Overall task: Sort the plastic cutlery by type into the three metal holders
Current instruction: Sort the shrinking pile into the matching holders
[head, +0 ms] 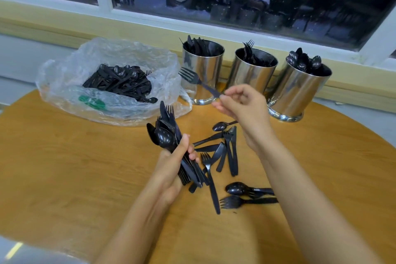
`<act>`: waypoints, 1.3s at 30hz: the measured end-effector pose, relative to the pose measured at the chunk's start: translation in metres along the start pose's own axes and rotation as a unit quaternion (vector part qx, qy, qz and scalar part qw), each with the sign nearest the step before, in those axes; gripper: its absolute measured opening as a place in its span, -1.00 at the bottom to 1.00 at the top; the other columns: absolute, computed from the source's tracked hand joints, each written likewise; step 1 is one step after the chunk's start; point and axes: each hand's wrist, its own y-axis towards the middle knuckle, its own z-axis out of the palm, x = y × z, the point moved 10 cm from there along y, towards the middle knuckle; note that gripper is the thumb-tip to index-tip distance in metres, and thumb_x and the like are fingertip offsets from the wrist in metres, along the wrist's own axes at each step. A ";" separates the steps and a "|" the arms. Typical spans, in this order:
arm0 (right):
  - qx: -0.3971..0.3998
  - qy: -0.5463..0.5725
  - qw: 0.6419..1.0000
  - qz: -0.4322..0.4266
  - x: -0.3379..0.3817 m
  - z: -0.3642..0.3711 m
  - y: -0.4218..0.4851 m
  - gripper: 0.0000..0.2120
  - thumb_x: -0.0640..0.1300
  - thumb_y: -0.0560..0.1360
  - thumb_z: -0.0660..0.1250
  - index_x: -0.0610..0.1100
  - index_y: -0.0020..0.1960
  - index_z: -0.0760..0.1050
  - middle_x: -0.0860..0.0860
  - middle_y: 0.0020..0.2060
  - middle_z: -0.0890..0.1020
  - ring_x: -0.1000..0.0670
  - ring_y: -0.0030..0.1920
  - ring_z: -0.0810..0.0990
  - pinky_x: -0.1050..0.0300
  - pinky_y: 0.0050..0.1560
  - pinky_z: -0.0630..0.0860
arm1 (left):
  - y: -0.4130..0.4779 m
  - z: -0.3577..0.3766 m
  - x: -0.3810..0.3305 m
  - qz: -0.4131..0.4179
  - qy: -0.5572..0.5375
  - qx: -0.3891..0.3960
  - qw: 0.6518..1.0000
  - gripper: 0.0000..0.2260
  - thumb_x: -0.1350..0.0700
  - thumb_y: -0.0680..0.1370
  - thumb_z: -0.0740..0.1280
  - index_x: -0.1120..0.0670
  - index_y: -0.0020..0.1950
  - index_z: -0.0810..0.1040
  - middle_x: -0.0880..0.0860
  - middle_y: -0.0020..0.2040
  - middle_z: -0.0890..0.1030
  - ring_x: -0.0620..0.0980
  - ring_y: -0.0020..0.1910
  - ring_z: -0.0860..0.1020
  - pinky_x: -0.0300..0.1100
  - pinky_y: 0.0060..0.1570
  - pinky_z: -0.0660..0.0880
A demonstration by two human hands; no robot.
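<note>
Fork (194, 79) pinched by its handle tip in the right hand (242, 106), up over the far side of the table (64, 167).
Long axis runs from the fingers (225, 97) out to the far left, tines across the knife holder (203, 70); the fork holder (250, 75) stands just right of it, behind this hand, so a swing right looks due. The left hand (173, 165) grips a mixed bundle (169, 135) near the table's middle.
</note>
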 end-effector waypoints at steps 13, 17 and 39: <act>-0.042 -0.106 0.994 0.002 -0.061 -0.011 -0.088 -0.85 -0.29 0.43 0.48 -0.05 -0.12 0.64 0.07 -0.31 0.67 0.19 -0.28 0.58 0.35 -0.17 0.49 | 0.002 0.025 0.029 -0.002 0.028 -0.037 0.999 -0.63 -0.13 0.43 0.31 0.19 -0.09 0.54 0.13 -0.14 0.67 0.08 -0.08 0.65 0.03 0.04 0.59; 0.014 -0.166 0.984 -0.059 -0.064 0.003 -0.097 -0.81 -0.33 0.43 0.46 -0.11 -0.01 0.67 0.14 -0.19 0.61 0.18 -0.16 0.56 0.38 -0.10 0.45 | 0.006 0.017 0.025 0.010 0.011 -0.054 0.998 -0.71 -0.03 0.43 0.41 0.16 -0.04 0.49 0.04 -0.32 0.50 0.01 -0.25 0.52 0.03 -0.04 0.55; -0.019 -0.522 0.852 0.039 -0.099 -0.051 -0.048 -0.75 -0.18 0.60 0.26 -0.11 0.25 0.53 -0.01 0.01 0.64 0.02 -0.05 0.62 0.06 -0.04 0.62 | 0.008 -0.018 0.017 0.011 -0.018 -0.088 0.996 -0.78 0.10 0.62 0.29 0.10 -0.22 0.42 -0.03 -0.42 0.41 -0.15 -0.47 0.41 -0.18 -0.29 0.42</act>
